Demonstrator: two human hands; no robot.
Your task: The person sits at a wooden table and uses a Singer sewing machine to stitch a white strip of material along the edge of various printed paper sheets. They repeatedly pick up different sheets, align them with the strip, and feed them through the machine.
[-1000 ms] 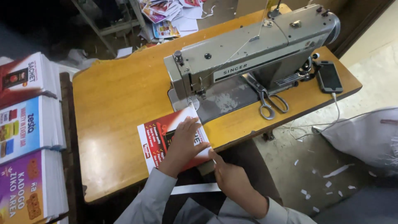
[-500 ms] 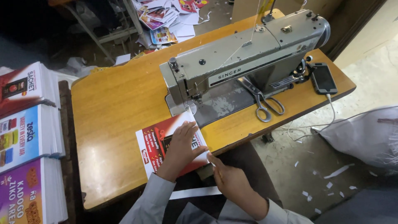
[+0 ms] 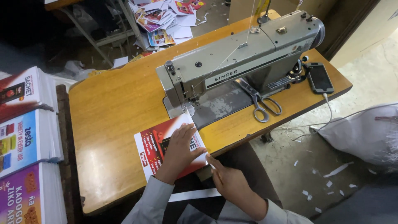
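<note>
My left hand point(image 3: 179, 150) lies flat, fingers spread and open, pressing on one red printed card point(image 3: 166, 147) that sits on the worktop point(image 3: 112, 116) just in front of the sewing machine point(image 3: 240, 66), its far corner close to the needle area. My right hand point(image 3: 230, 182) is at the card's near right corner, by the worktop's edge, fingertips touching the edge of the card; I cannot tell whether that grip is pinching the card or merely resting against it. The card is rectangular, red with a dark band and a white border, lying tilted. Past it I count one grey sewing machine, one pair of scissors point(image 3: 263, 105) with grey handles lying on the worktop to the right of the machine's bed, and one dark phone point(image 3: 320, 78) with a white cable at the right end. At the far left stand three stacks of printed sheets: the top one red point(image 3: 20, 89), the middle one blue point(image 3: 23, 139), the near one purple point(image 3: 18, 199). Loose coloured leaflets point(image 3: 161, 20) are scattered on the floor beyond the worktop, and a white sack point(image 3: 365, 132) sits on the right.
</note>
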